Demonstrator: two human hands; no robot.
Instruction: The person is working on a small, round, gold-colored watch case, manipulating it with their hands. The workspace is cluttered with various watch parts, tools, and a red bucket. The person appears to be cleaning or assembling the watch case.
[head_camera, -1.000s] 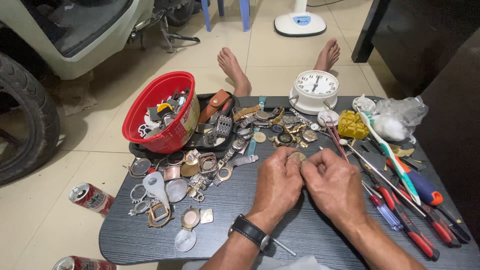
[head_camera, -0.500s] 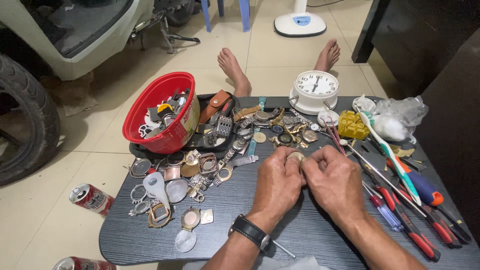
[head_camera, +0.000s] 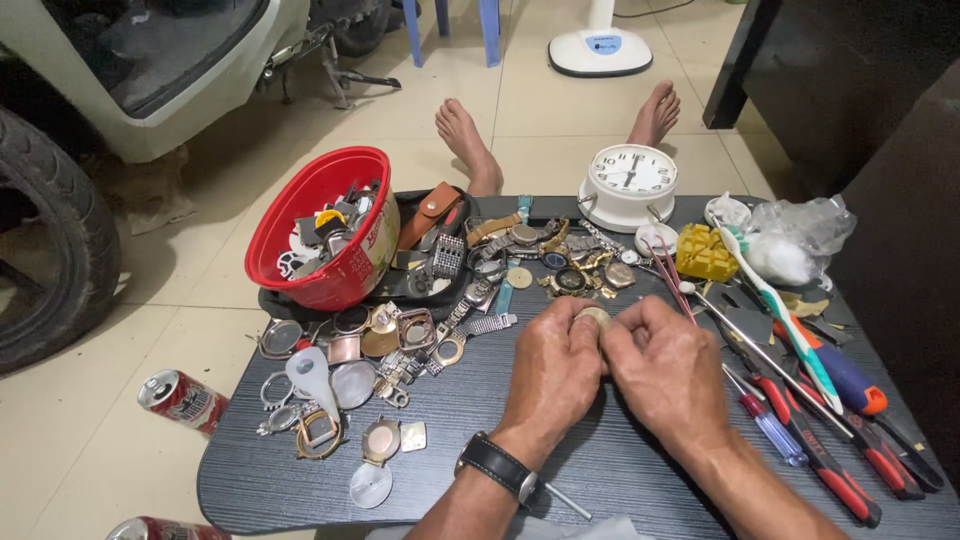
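Low and dark, the little table sits on a pale tiled floor and is full of small things. Nearest the camera, in the middle of the table, the left hand and the right hand press together. Both pinch one small round watch case between their fingertips. A black wristwatch is strapped on the left wrist.

Right of the hands lie screwdrivers with red and blue handles. A white and green toothbrush lies across them. Left of the hands is a scatter of loose watch parts: round backs, rings and empty cases. Beside the table, further left, a red can lies on the floor.

Past the hands sits a heap of watches and straps. Left of that heap a red bowl leans over, full of more parts. Right of the heap are a yellow block and a clear plastic bag. A white clock stands at the far edge of the table. Two bare feet rest on the floor beyond it.
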